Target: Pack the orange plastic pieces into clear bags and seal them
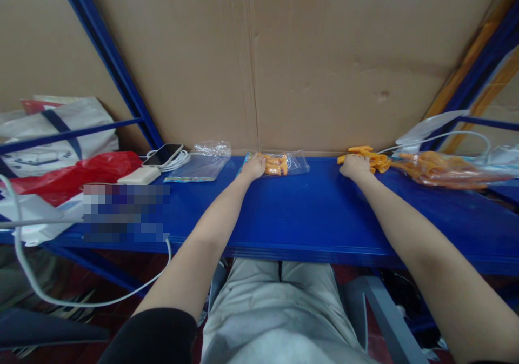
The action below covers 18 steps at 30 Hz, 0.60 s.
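Two bare arms reach forward over a blue surface [308, 212] backed by cardboard. The left hand [254, 167] rests on a small clear bag [284, 164] holding orange pieces, its grip closed over the bag's left end. The right hand [356, 166] lies curled over a loose pile of orange pieces [371, 157] at the back edge; whether its grip pinches any cannot be told. Just right of that lies a larger bag of orange pieces [441, 169]. To the left sit an empty clear bag [200, 164], a phone [162, 154] and a red bag [77, 174].
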Each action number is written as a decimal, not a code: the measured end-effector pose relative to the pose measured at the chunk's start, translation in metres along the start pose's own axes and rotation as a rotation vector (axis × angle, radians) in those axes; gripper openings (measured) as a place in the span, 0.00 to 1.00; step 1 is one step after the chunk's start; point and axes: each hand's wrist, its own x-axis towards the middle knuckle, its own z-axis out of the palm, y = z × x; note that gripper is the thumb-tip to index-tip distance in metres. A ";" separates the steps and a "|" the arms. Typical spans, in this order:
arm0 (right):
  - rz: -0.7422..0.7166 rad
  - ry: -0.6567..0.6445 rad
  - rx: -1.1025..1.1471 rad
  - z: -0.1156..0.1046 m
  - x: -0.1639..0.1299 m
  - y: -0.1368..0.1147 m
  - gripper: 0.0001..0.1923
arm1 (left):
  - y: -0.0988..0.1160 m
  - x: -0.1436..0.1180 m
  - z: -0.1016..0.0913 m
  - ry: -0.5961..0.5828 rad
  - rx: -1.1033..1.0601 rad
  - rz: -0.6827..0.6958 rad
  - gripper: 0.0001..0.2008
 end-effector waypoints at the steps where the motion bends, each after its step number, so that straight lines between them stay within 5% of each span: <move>1: 0.039 -0.005 0.006 -0.002 0.000 -0.003 0.26 | 0.001 -0.001 0.000 -0.002 0.002 -0.008 0.27; 4: 0.127 -0.027 0.033 -0.012 -0.001 -0.014 0.26 | 0.002 -0.002 -0.001 0.001 -0.011 -0.019 0.28; 10: 0.073 -0.096 0.346 -0.034 -0.007 -0.039 0.25 | 0.001 -0.002 0.000 0.014 -0.040 -0.006 0.27; 18: -0.477 -0.115 0.286 -0.021 -0.007 -0.045 0.23 | 0.003 -0.002 -0.001 0.001 -0.011 -0.004 0.27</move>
